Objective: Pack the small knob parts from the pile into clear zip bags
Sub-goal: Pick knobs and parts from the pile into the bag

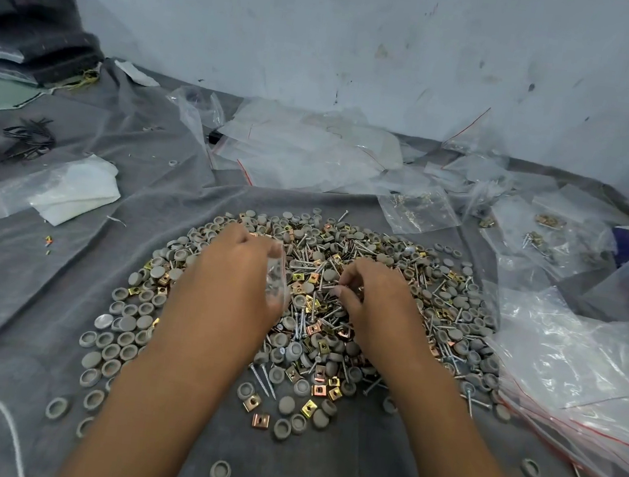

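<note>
A wide pile of small grey knob caps, screws and brass clips (304, 340) lies on a grey cloth (42, 284). My left hand (233, 272) hovers over the pile's left half and grips a small clear zip bag (275, 279) with a few metal parts inside. My right hand (372, 301) is over the pile's middle, fingers curled and pinching small parts; what exactly it holds is hidden by the fingers.
Empty clear zip bags (308, 146) lie heaped behind the pile. A stack of red-lined bags (580, 382) sits at the right, filled bags (551, 235) beyond it. A folded white bag (61, 187) and black bands (30, 138) lie at left.
</note>
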`<state>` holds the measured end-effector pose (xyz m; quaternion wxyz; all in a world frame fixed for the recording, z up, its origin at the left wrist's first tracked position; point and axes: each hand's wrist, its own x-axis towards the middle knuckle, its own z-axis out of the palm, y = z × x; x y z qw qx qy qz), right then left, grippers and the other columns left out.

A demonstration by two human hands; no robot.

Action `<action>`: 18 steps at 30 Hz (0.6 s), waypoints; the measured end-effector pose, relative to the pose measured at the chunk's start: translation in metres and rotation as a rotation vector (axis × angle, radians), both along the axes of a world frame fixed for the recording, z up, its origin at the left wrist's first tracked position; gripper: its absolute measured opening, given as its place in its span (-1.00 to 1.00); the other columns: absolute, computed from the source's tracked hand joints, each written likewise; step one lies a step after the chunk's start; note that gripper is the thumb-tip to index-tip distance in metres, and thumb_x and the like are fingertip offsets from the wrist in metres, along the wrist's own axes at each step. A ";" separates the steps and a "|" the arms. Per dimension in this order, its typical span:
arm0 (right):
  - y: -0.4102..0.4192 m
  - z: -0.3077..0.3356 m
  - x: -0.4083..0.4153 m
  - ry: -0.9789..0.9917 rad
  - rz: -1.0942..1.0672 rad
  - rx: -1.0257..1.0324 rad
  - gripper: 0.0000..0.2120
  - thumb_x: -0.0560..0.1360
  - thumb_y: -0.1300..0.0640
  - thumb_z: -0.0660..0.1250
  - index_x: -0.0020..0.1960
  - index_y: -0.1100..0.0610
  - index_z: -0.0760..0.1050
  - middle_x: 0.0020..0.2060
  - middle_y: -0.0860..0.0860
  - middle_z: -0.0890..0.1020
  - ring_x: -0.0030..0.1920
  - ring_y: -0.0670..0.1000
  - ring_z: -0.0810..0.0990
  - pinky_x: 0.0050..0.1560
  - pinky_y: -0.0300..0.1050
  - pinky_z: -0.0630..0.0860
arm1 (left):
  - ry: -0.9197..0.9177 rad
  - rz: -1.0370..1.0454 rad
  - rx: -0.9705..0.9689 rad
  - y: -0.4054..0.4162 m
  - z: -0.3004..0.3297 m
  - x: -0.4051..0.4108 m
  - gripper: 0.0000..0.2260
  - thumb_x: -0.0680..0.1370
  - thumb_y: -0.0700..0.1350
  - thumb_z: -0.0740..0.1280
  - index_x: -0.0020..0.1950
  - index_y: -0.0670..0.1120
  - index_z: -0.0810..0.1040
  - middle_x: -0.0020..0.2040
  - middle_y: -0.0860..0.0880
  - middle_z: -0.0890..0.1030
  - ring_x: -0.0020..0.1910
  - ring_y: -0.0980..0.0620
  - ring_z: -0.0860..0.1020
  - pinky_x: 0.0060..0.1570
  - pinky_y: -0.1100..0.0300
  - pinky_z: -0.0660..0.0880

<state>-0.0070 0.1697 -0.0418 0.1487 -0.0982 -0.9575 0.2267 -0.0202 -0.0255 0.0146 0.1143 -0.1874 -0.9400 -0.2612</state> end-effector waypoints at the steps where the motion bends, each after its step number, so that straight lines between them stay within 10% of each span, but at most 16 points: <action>1: 0.001 0.002 0.000 0.010 0.004 -0.045 -0.92 0.59 0.02 0.40 -0.04 -0.07 0.49 -0.08 -0.16 0.54 -0.02 -0.09 0.51 -0.02 -0.13 0.52 | -0.023 -0.006 0.000 0.003 -0.006 0.001 -0.53 0.48 -0.01 0.49 0.37 0.08 0.50 0.19 0.07 0.46 0.01 0.11 0.47 0.05 0.19 0.51; 8: -0.011 0.041 0.025 0.243 0.341 -0.404 -0.95 0.58 0.05 0.42 -0.03 -0.09 0.57 -0.21 -0.17 0.60 -0.24 -0.13 0.54 -0.24 -0.38 0.43 | -0.086 -0.072 0.014 0.017 -0.025 0.000 -0.54 0.47 0.03 0.49 0.35 0.09 0.49 0.17 0.10 0.44 0.05 0.12 0.48 0.16 0.10 0.54; 18: -0.023 0.047 0.038 0.255 0.364 0.122 -0.95 0.54 0.11 0.43 -0.04 0.05 0.56 -0.12 -0.15 0.59 -0.03 -0.11 0.51 -0.02 -0.17 0.49 | -0.061 -0.088 0.022 0.018 -0.030 -0.001 -0.54 0.45 0.04 0.52 0.32 0.14 0.50 0.13 0.17 0.38 0.03 0.16 0.41 0.07 0.19 0.46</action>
